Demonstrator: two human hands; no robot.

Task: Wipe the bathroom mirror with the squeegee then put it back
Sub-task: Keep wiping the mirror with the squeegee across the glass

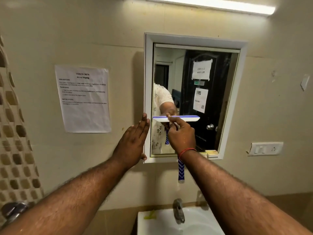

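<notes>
A white-framed mirror (211,99) hangs on the beige wall. The squeegee (186,118) has a white and blue blade lying level against the lower left of the glass; its blue chevron handle hangs down below my wrist. My right hand (182,136) is shut on the squeegee just under the blade. My left hand (133,143) lies flat, fingers together, against the mirror frame's left edge and holds nothing. The mirror reflects a dark door and a person's arm.
A white sink (169,223) with a metal tap (178,211) stands below the mirror. A printed paper sheet (83,99) is taped to the wall at left. A switch plate (265,148) sits at right, and a tube light (211,5) runs above.
</notes>
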